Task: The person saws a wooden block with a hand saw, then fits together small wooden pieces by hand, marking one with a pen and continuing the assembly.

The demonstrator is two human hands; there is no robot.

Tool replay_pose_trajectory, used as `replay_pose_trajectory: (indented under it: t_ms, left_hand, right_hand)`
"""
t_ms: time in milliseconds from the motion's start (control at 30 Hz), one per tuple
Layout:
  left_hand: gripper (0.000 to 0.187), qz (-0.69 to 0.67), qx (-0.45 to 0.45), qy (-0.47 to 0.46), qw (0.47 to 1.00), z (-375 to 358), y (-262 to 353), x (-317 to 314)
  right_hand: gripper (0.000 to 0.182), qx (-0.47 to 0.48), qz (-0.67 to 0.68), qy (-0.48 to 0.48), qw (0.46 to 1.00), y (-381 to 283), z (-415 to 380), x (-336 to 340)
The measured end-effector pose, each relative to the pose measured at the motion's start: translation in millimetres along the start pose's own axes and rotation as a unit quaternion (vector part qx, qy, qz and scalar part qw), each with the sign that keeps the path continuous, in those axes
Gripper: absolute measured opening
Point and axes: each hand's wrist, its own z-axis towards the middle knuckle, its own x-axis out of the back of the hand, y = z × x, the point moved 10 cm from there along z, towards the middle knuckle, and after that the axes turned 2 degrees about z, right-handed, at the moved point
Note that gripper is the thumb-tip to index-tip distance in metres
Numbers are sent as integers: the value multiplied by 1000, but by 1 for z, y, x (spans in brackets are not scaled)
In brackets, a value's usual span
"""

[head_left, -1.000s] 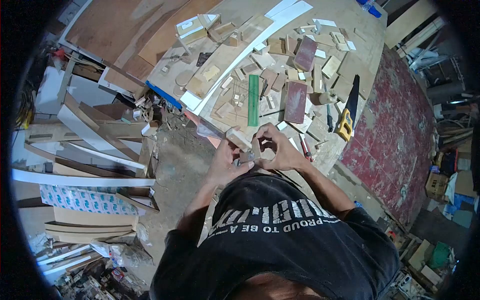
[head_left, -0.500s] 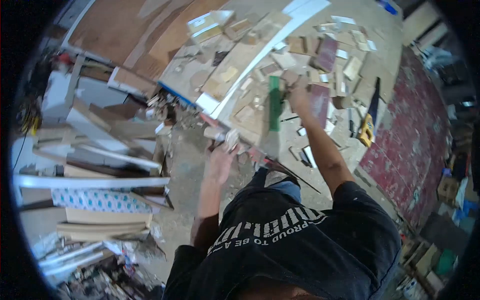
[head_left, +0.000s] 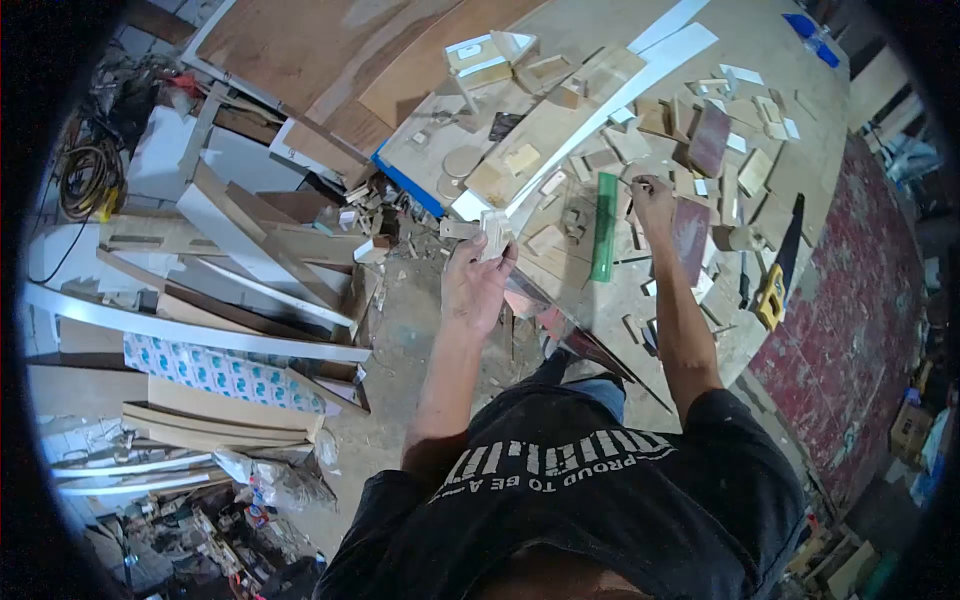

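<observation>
My left hand (head_left: 478,288) is closed around a small pale wooden piece (head_left: 496,230) with a short arm sticking out to the left. It is held up in front of the table's near edge. My right hand (head_left: 655,208) reaches over the table, its fingers curled together at the tips; whatever they pinch is too small to make out. Just left of that hand lies a translucent green strip (head_left: 605,228). To its right is a dark red wooden block (head_left: 690,235), partly behind my forearm.
Wood offcuts cover the worktable (head_left: 560,310). A handsaw (head_left: 775,290) with a yellow handle lies at the right edge. Long white strips (head_left: 620,95) cross the far part. Boards and curved panels (head_left: 220,325) are stacked on the left, with scrap heaped below.
My view has shifted, so the scene sits further right and lower. My left hand has moved up toward the table with the wooden piece. My right hand stays beside the green strip.
</observation>
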Motion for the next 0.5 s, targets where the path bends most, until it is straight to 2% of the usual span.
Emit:
replay_pose_trajectory:
  t_ms: [33, 67, 100, 167, 200, 233, 300, 367, 400, 433, 500]
  left_hand:
    - [45, 9, -10, -4, 1000, 1, -3, -5]
    - [43, 19, -19, -9, 1000, 1, -7, -10]
    - [43, 20, -8, -18, 1000, 1, -15, -17]
    - [42, 48, -11, -24, 999, 4, -29, -29]
    - [41, 59, -13, -31, 998, 6, -39, -36]
    - [41, 60, 0, -43, 997, 5, -52, -46]
    - [40, 73, 11, -49, 996, 3, -71, -63]
    - [36, 77, 11, -81, 994, 0, -90, -84]
    - [34, 92, 73, -110, 987, -1, -109, -90]
    - [32, 106, 134, -138, 976, -4, -128, -95]
    - [33, 112, 121, -150, 975, -15, -142, -116]
  right_hand:
    - [26, -3, -4, 8, 1000, -3, -7, 13]
    - [29, -71, 272, -56, 958, 6, -16, 9]
    - [32, -126, 526, -112, 834, 1, -29, 4]
    - [35, -48, 527, -69, 846, -70, -74, 51]
    - [35, -16, 484, -63, 873, -83, -91, 66]
    - [29, 57, 386, -37, 920, -105, -106, 86]
    - [21, 2, 301, -53, 952, -133, -143, 114]
    - [20, 119, 271, -6, 955, -161, -164, 136]
    - [17, 184, 223, 56, 956, -180, -174, 153]
    - [15, 169, 277, 69, 943, -179, -180, 156]
    - [15, 225, 188, 74, 953, -186, -188, 167]
